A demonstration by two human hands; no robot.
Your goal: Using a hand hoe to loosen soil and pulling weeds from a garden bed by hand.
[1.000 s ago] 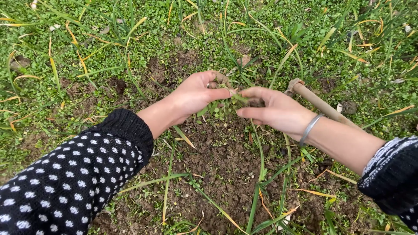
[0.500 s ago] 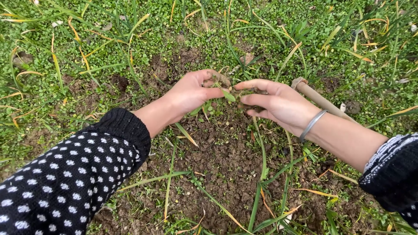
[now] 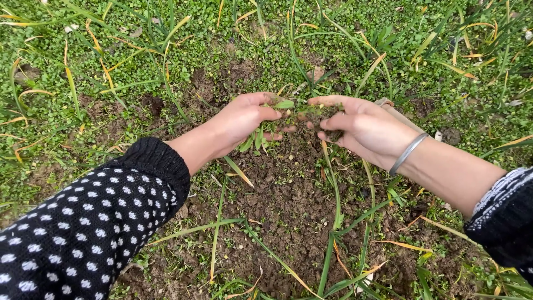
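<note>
While both forearms stretch out over a patch of bare brown soil (image 3: 288, 205), a person crouched in a garden bed works a small clump of weeds (image 3: 261, 136) between two bare hands. Just above the soil patch, the left hand (image 3: 244, 119) is curled around the leafy green sprigs, thumb pressed down on them, so the leaves hang out beneath the palm. Facing it, the right hand (image 3: 361, 128) is cupped and partly closed, its fingertips pinching dark, crumbly earth and roots at the clump's other end; the two hands nearly touch, seemingly to pull soil away from the plants. A metal bangle (image 3: 407, 154) rings the right wrist. Behind that hand, at the patch's upper right edge, a wooden tool handle (image 3: 397, 114) lies on the ground, apparently set aside within reach. Long green and yellowing grass-like blades (image 3: 333, 222) cross the soil patch, and low green ground cover (image 3: 183, 33) spreads beyond it.
</note>
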